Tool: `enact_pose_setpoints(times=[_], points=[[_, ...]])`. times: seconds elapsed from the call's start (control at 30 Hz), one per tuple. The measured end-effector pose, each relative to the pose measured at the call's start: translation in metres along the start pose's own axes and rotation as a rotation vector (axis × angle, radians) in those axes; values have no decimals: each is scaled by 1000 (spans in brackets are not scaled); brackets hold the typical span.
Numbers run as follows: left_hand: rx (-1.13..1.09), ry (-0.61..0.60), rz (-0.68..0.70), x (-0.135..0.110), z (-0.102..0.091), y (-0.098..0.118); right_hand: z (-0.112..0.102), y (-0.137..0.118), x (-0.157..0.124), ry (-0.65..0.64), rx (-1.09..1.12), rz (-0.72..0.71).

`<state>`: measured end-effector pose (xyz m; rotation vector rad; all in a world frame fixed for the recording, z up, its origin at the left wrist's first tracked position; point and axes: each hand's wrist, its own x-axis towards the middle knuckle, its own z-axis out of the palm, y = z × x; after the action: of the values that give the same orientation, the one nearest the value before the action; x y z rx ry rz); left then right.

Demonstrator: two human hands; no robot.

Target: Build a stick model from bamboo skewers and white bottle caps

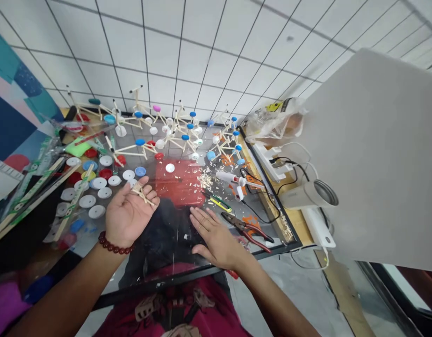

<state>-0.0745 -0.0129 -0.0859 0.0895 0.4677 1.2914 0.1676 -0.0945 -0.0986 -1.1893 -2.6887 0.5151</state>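
My left hand (132,210) is turned palm up, its fingers loosely curled around a few short wooden sticks (144,195). Flat over the dark glossy tabletop (160,243), my right hand (212,234) has its fingers stretched out and holds nothing. Just beyond it lie a green-and-yellow utility knife (218,201) and red-handled pliers (247,230). A red board (179,187) with a white bottle cap (170,167) on it sits ahead, between the hands. Wood chips (207,180) are scattered at its right side.
Stick-and-cap models (174,135) stand along the tiled wall. Loose caps (97,196) lie at left beside packaged long sticks (30,196). A white glue gun (233,179) with its cord, a power strip (272,161) and a grey cylinder (309,195) are at right.
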Motion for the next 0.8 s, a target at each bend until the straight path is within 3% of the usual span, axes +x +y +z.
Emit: enact_pose_setpoints(times=[0.17,0.27,0.33,0.4,0.53,0.6,0.73,0.8], points=[[1,0,-11,2,-2,0,26,-55,23,-72,64,-431],[3,31,-4,3,-5,1,51,-79,26,-56,16,-530],[2,33,12,5,-8,2,55,-69,18,-65,-5,-529],[4,13,23,6,-9,2,46,-41,6,-97,-7,-458],[14,-27,20,6,-8,2,11,8,-13,-34,-83,-61],[15,-22,10,4,-7,1,3,3,-14,-19,-102,-29],[12,-23,-15,3,-7,-3,19,-46,-4,-100,20,-295],[13,-30,-24,3,-9,-5,30,-56,3,-130,63,-352]])
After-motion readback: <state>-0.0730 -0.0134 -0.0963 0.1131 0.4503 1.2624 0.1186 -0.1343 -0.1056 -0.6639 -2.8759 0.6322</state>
